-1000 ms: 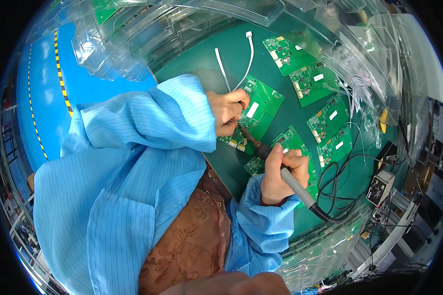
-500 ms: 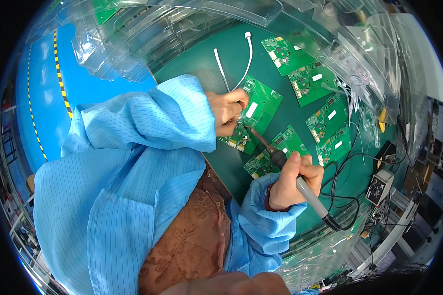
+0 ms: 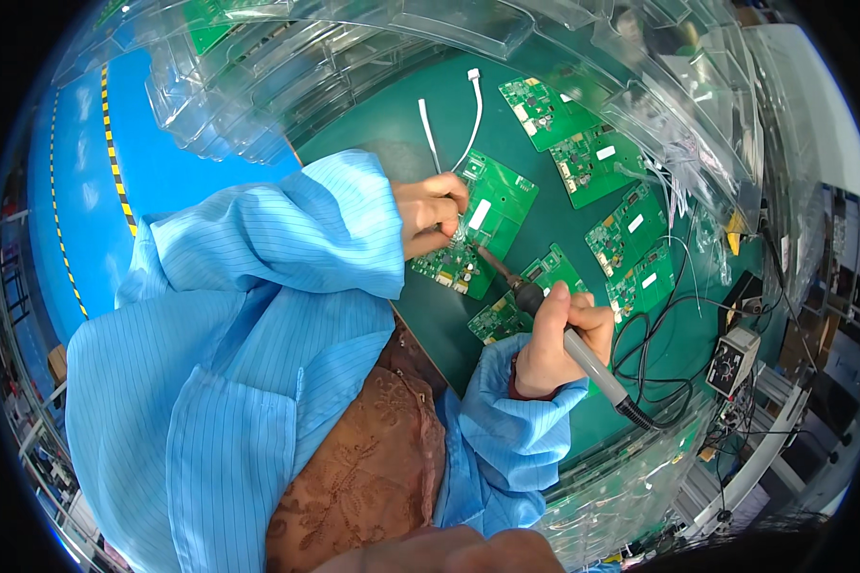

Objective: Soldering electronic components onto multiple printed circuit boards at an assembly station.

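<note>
A green circuit board (image 3: 506,205) with a white label lies tilted on the green mat. My left hand (image 3: 432,216) is closed at its left side, fingers pinched round a white cable (image 3: 472,119). One end of the cable, with a small white connector, rises beyond the hand, and another white length stands beside it. What the fingertips press on the board is partly hidden. My right hand (image 3: 559,339) is shut round the grey handle of a soldering iron (image 3: 591,360). The iron's tip reaches the board's component area near my left fingertips; I cannot tell whether it touches.
Several more green boards (image 3: 597,164) lie to the right, and two sit just beside the iron. Clear plastic trays (image 3: 373,48) are stacked along the far side. A control box (image 3: 733,361) with a dial stands at the right, near black cords (image 3: 640,344).
The boards, hands and iron all appear slightly further left in the picture. Both hands keep their grip, and the iron's tip stays by the same part of the board.
</note>
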{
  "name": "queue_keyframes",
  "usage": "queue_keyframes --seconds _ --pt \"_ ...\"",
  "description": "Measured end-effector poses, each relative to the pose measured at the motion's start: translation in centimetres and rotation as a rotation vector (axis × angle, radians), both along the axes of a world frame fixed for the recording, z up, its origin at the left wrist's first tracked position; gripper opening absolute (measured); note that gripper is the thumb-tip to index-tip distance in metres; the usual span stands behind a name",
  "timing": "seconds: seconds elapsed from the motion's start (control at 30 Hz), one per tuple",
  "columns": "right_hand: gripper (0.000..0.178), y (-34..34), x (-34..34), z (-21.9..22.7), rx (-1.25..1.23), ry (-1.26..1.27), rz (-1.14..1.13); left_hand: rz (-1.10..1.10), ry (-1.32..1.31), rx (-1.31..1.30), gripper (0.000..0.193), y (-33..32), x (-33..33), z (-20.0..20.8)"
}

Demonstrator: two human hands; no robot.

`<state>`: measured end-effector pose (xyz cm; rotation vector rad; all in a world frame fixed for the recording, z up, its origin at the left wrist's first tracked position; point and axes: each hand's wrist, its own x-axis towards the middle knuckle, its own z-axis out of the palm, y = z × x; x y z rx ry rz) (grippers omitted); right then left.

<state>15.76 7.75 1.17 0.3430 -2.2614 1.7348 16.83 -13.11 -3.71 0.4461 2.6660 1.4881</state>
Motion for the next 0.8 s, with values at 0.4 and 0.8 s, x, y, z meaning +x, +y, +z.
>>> queue_keyframes --seconds 0.4,0.8 --pt "0.03 -0.76 0.08 -0.43 0.043 0.031 0.013 0.044 0.02 -0.036 0.013 0.58 -0.1 0.15" --pt "0.029 -1.04 -0.04 -0.2 0.134 0.071 0.078 0.019 -0.028 -0.071 0.008 0.58 -0.25 0.34"
